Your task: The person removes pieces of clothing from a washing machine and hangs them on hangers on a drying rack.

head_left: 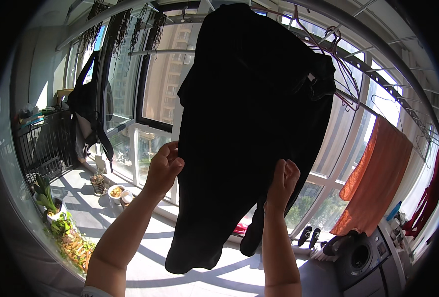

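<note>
**Both hands on a hanging black garment**

A black garment (249, 114) hangs in front of the windows, its top up near the drying rail (378, 74) and its lower end dangling above the sunlit floor (145, 257). The left hand (164, 166) is raised at the garment's left edge, fingers curled shut and pinching the cloth there. The right hand (281, 185) grips the cloth lower down on the right side, fingers closed into the fabric, with the bulk of the garment above and to the left of it. So the garment lies between and above the two hands, spread across the gap from one to the other.

Pink hangers (346, 81) hang from the rail just right of the garment's top. Farther right an orange towel (378, 178) drapes over the rail, well apart from the hands. A washer (360, 260) sits low on the right. At left a dark bag (88, 109) hangs by the window, with potted plants (56, 218) on the floor below
</note>
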A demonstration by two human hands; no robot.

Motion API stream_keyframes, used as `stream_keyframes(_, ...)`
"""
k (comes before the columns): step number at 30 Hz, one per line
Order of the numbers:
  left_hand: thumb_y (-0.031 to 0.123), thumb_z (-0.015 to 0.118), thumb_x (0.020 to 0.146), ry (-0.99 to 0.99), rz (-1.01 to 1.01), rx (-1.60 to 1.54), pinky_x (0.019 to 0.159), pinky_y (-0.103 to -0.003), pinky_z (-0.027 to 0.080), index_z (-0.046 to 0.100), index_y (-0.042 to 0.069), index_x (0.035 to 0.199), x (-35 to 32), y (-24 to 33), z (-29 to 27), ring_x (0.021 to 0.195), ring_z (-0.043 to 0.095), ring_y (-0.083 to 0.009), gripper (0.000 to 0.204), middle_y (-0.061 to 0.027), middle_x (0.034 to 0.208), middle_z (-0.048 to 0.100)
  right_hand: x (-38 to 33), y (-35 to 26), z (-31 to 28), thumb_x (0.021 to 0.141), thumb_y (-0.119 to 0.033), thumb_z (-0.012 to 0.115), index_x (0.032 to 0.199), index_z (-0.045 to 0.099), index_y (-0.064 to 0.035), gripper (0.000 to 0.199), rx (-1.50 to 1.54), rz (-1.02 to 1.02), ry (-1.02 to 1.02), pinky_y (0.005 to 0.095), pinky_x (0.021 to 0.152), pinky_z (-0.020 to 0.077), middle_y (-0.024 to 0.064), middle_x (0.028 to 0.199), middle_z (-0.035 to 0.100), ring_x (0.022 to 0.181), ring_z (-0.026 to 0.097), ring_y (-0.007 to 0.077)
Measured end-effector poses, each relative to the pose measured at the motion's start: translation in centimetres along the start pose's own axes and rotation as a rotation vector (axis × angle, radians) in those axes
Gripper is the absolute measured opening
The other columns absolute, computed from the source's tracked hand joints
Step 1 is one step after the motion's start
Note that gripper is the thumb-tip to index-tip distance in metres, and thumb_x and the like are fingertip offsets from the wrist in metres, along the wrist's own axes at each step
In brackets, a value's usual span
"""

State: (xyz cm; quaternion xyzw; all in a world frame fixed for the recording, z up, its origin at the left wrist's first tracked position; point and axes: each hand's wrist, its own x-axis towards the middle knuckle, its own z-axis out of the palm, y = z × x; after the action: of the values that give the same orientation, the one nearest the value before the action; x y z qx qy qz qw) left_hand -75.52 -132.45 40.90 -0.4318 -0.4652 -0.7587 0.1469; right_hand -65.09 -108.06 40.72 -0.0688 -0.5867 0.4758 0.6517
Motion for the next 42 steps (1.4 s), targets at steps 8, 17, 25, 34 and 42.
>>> stream_keyframes(8,0.017,0.053,0.093,-0.025,-0.203,-0.110,0.077,-0.023,0.044,0.055,-0.001,0.113,2.6,1.5,0.6,0.087,0.056,-0.0086,0.027,-0.0042,0.095,0.062,-8.1,-4.1,3.7,0.081,-0.066,0.044,0.137,0.033,-0.0067,0.082,-0.765,-0.903,-0.956,0.0562,0.104,0.0242,0.0258,0.143,0.021,0.131,0.024,0.0443)
stream_keyframes(17,0.016,0.052,0.093,-0.013,-0.334,-0.220,0.080,-0.024,0.046,0.054,0.000,0.115,3.6,1.1,-1.7,0.090,0.057,-0.0097,0.028,-0.0037,0.099,0.062,1.3,-12.7,10.3,0.081,-0.032,0.065,0.122,0.051,-0.0046,0.051,-0.490,-1.138,-0.615,0.0458,0.094,0.0427,0.0183,0.129,0.045,0.121,0.043,0.0344)
stream_keyframes(25,0.017,0.054,0.092,-0.004,-0.306,-0.291,0.082,-0.025,0.047,0.054,0.003,0.114,4.1,1.2,-2.3,0.094,0.058,-0.0127,0.026,-0.0047,0.102,0.062,-2.8,-13.1,10.2,0.084,-0.047,0.057,0.127,0.045,-0.0046,0.062,-0.729,-0.931,-1.433,0.0503,0.099,0.0381,0.0232,0.135,0.037,0.125,0.037,0.0402)
stream_keyframes(34,0.008,0.060,0.086,0.005,-0.414,-0.020,0.080,-0.026,0.045,0.056,-0.004,0.110,-0.5,-3.3,-4.9,0.088,0.058,-0.0125,0.026,-0.0075,0.098,0.063,-12.0,-0.2,5.0,0.085,-0.055,0.051,0.135,0.031,-0.0012,0.076,-0.755,-0.866,-1.105,0.0538,0.102,0.0310,0.0271,0.141,0.026,0.131,0.028,0.0400)
stream_keyframes(42,0.007,0.053,0.091,-0.045,-0.395,-0.069,0.076,-0.024,0.046,0.057,-0.003,0.108,-1.0,-4.0,-6.7,0.085,0.058,-0.0096,0.020,-0.0046,0.095,0.063,-5.5,-0.9,3.4,0.086,-0.033,0.060,0.120,0.048,-0.0014,0.048,-0.683,-0.912,-0.566,0.0410,0.087,0.0455,0.0270,0.131,0.038,0.118,0.043,0.0395)
